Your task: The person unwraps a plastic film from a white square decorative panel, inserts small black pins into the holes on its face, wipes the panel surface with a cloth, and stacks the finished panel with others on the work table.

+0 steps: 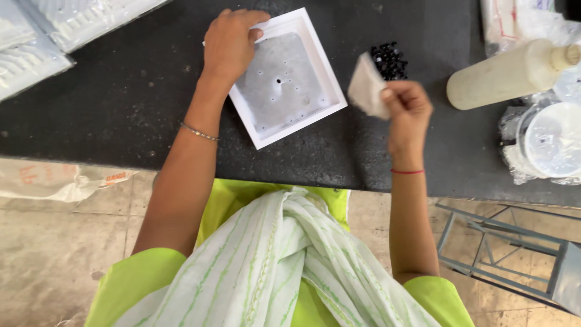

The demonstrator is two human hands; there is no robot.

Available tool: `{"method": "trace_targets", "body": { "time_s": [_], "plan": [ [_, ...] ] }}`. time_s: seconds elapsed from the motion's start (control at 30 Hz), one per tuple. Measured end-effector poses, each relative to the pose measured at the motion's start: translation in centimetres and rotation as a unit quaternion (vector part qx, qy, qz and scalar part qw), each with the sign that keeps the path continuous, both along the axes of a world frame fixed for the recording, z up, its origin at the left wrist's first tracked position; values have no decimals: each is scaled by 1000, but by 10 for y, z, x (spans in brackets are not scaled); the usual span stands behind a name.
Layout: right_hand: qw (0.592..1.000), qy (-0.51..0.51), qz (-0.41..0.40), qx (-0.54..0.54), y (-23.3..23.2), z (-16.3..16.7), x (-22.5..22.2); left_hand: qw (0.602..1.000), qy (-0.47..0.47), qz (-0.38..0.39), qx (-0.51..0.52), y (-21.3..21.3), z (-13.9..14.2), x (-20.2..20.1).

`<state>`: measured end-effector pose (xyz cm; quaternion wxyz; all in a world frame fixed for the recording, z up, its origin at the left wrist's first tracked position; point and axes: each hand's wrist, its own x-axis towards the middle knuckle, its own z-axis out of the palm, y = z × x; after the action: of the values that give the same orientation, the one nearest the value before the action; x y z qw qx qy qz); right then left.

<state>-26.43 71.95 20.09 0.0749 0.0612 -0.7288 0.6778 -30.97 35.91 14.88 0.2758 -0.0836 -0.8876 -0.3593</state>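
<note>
Left hand (230, 42) is clamped on the 10 o'clock corner of the square white-framed grey metal panel (284, 79), flat on the black table (121, 97). At its 3 o'clock, right hand (407, 109) pinches a small whitish cloth pad (367, 86), held up near the little black bead pile (389, 60).

The person wore a lime-green top with short sleeves that ended high on both upper arms, and a white scarf (284, 254) with thin green stripes hung in loose folds down the middle of the chest. Just behind the left hand (230, 45), a slim silver bracelet (198, 132) circled the wrist. Just behind the right hand (408, 112), a thin red thread (407, 172) was tied round the wrist, and both forearms were bare
</note>
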Motion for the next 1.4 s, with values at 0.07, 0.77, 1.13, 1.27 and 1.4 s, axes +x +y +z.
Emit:
{"method": "trace_targets", "body": {
  "time_s": [0.07, 0.77, 1.13, 1.27, 1.4],
  "plan": [
    [1000, 7, -6, -3, 4, 0, 2, 1000, 4, 0, -1, -2, -2, 2],
    [913, 171, 58, 366, -66, -5, -28, 998, -52, 16, -11, 8, 16, -9],
    [923, 214, 119, 298, -132, -20, -155, 996, -80, 21, -27, 16, 26, -7],
    [923, 210, 156, 282, -124, -16, -145, 995, -90, 36, -21, 12, 30, 4],
    [916, 208, 164, 300, -85, -19, -85, 992, -111, 52, -30, 6, 32, 9]
  ]
}}
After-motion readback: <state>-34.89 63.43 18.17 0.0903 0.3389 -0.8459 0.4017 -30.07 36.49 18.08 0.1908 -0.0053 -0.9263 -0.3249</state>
